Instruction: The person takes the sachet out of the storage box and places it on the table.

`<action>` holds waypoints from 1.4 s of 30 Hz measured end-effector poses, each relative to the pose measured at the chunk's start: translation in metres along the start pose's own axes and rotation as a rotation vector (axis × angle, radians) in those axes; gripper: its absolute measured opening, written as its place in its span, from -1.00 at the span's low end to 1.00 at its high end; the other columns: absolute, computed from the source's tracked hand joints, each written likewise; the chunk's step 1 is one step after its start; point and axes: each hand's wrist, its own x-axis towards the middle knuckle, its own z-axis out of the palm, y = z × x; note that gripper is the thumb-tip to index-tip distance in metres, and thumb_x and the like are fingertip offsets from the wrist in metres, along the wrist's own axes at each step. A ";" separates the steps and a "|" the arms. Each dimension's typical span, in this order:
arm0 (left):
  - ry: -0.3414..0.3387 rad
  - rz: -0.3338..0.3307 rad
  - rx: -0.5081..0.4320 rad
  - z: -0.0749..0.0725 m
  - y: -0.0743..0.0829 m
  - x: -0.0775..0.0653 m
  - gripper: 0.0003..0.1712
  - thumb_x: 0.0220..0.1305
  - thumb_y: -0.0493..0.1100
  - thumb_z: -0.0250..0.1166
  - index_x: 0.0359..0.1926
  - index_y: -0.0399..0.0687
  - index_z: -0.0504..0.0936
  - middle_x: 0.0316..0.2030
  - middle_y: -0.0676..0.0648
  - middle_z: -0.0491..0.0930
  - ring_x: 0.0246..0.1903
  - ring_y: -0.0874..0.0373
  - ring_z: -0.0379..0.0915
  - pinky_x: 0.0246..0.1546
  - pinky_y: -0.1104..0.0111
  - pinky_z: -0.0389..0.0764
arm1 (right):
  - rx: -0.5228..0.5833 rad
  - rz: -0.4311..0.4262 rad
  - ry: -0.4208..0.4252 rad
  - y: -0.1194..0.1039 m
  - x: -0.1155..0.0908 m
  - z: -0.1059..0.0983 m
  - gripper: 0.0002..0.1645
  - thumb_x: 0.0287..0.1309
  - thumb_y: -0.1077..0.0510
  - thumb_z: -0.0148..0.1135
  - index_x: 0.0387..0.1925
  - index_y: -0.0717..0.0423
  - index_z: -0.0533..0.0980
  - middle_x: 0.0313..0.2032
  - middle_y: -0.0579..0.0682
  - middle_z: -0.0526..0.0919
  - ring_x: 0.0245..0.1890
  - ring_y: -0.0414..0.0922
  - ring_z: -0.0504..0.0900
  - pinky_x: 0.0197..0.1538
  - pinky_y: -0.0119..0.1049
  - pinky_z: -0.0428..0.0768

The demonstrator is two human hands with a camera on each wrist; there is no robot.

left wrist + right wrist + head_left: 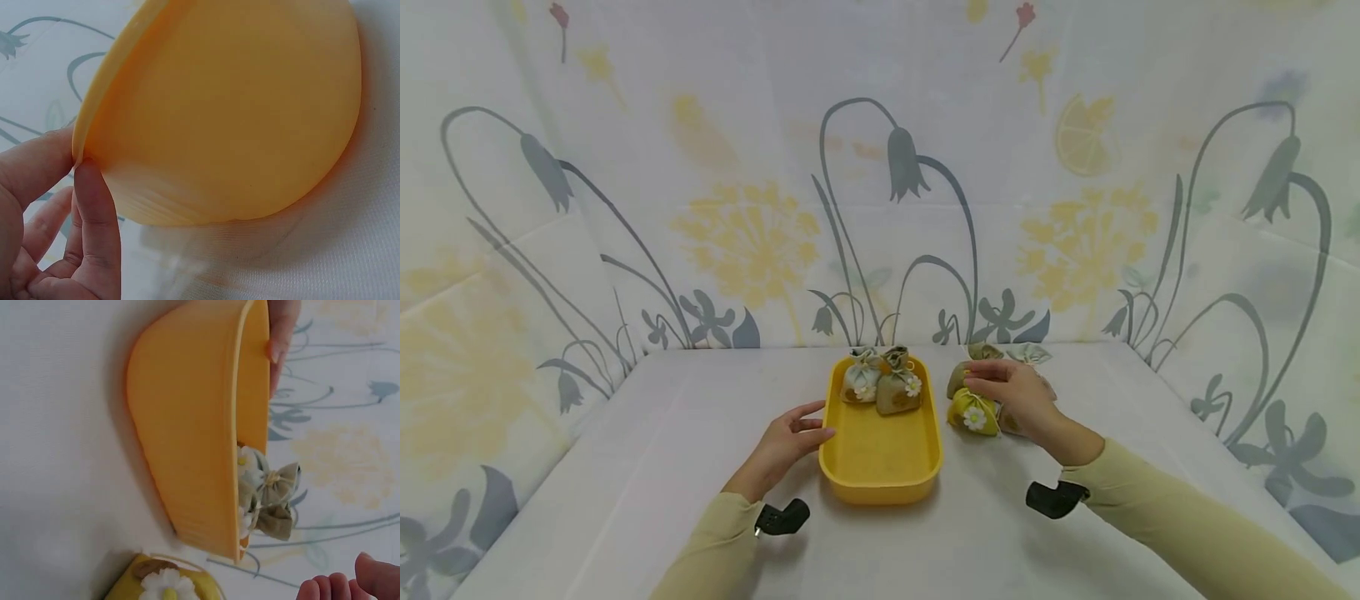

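Observation:
My left hand (pixel 787 440) pinches the left rim of a yellow plastic tray (pixel 880 458); in the left wrist view, thumb and finger meet across its wall. At the tray's far end sit two small drawstring pouches with white flowers, a pale blue-grey one (pixel 860 383) and an olive one (pixel 898 392). To the right of the tray, my right hand (pixel 1018 396) hovers over a bright yellow pouch (pixel 973 412), fingers loosely bent. In the right wrist view, the yellow pouch (pixel 169 584) stands apart from the fingertips, its top out of frame.
More pouches cluster behind and under the right hand, including an olive one (pixel 985 352) and a pale one (pixel 1028 353), partly hidden. A white cloth (pixel 700 400) covers the table. A flower-printed curtain (pixel 880 250) hangs along the back and sides.

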 end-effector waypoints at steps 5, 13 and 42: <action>0.001 -0.004 0.001 0.000 0.001 -0.001 -0.36 0.14 -0.23 0.34 0.26 -0.10 0.37 -0.04 -0.20 0.48 -0.16 0.04 0.50 -0.06 0.21 0.55 | 0.062 -0.006 -0.042 -0.004 0.011 0.017 -0.53 0.17 0.22 0.23 0.09 0.35 0.44 -0.02 0.24 0.55 -0.07 -0.01 0.55 0.10 -0.03 0.46; -0.020 0.004 -0.020 0.001 0.000 0.000 -0.35 0.15 -0.23 0.33 0.27 -0.13 0.36 -0.01 -0.26 0.45 -0.14 0.01 0.50 -0.06 0.21 0.55 | 0.100 0.025 -0.073 -0.001 0.034 0.039 -0.53 0.17 0.23 0.22 0.12 0.30 0.44 0.00 0.24 0.53 -0.02 0.01 0.53 0.10 -0.10 0.47; -0.018 0.003 -0.018 -0.001 0.001 0.001 -0.34 0.15 -0.24 0.33 0.28 -0.15 0.34 0.02 -0.30 0.44 -0.15 0.04 0.50 -0.04 0.18 0.54 | 0.012 0.080 -0.166 -0.003 0.093 0.075 -0.43 0.15 0.36 0.17 0.21 0.36 0.32 0.14 0.29 0.37 0.11 0.15 0.37 0.16 -0.06 0.40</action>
